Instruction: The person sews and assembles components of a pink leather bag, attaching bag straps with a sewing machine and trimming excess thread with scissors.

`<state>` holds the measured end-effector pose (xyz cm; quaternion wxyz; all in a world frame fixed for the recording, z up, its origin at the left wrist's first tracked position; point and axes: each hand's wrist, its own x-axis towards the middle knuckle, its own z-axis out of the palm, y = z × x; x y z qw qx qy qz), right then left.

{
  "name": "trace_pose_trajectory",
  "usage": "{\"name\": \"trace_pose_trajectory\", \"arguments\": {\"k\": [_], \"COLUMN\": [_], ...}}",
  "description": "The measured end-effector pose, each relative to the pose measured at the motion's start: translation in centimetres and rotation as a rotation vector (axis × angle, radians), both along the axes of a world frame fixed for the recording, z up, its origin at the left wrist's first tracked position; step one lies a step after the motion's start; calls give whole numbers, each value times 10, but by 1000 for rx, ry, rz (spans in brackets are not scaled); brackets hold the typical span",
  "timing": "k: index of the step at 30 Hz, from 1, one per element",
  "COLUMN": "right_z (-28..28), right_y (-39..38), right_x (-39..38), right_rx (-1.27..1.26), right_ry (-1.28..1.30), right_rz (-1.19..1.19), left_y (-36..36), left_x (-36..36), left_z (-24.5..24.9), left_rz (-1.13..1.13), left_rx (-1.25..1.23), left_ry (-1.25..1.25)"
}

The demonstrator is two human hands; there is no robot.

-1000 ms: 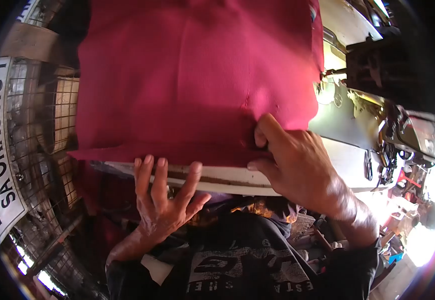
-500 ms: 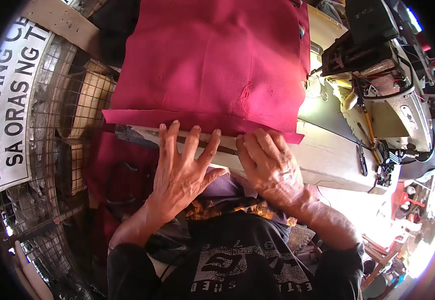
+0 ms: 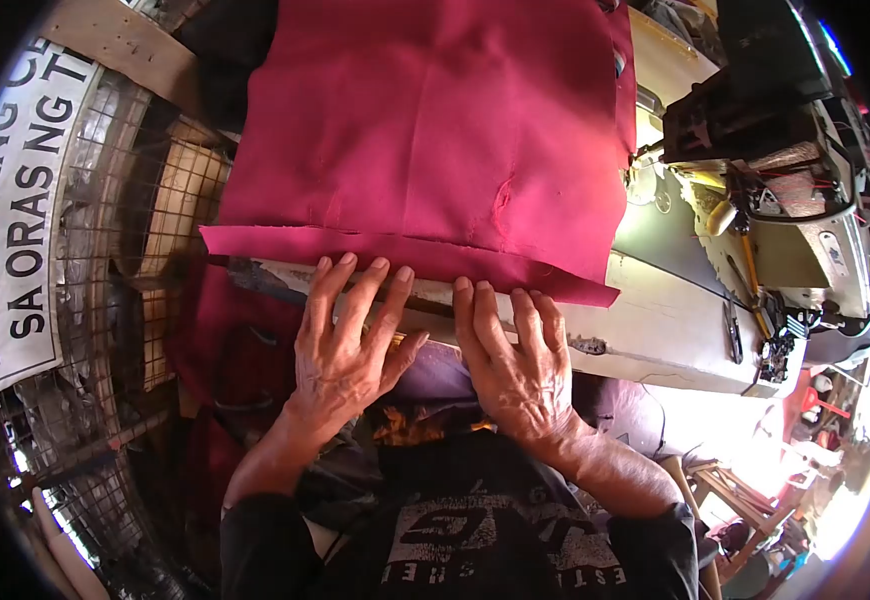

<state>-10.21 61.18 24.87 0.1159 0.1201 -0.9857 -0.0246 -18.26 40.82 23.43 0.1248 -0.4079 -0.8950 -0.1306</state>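
Observation:
A large piece of dark red fabric [image 3: 425,130] lies over the work table [image 3: 655,325], its near edge folded back into a flap [image 3: 405,255]. Loose red threads show on its surface. My left hand [image 3: 345,350] rests at the table's front edge, fingers spread and fingertips at the flap's lower border. Beside it, my right hand [image 3: 520,370] lies with stretched fingers, their tips touching the same border farther right. Neither hand grips anything.
On the right stands a sewing machine [image 3: 795,210]. Near it lie a yellow-handled tool [image 3: 750,265] and dark snips [image 3: 734,335]. A wire mesh [image 3: 180,210] and a lettered sign [image 3: 20,220] are at the left. More red fabric [image 3: 240,350] hangs below the table edge.
My right hand has uncurled from the fold and flattened, shifting slightly left and down. My left hand has moved a little left. The fabric's right side sits slightly farther right and lower.

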Motion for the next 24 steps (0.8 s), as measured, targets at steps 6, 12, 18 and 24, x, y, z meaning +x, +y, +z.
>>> {"name": "trace_pose_trajectory", "arguments": {"k": [6, 12, 18, 24], "right_z": [2, -3, -3, 25], "right_y": [-10, 13, 5, 62], "right_x": [-4, 1, 8, 28], "right_rx": [-10, -106, -135, -509], "right_ry": [-3, 23, 36, 258], "right_rz": [-58, 41, 1, -202], "left_y": [16, 7, 48, 60], "left_x": [5, -5, 17, 28], "left_z": [21, 22, 17, -4], "left_rz": [40, -28, -157, -149], "left_rx": [-167, -167, 149, 101], "left_ry": [-24, -16, -119, -61]}}
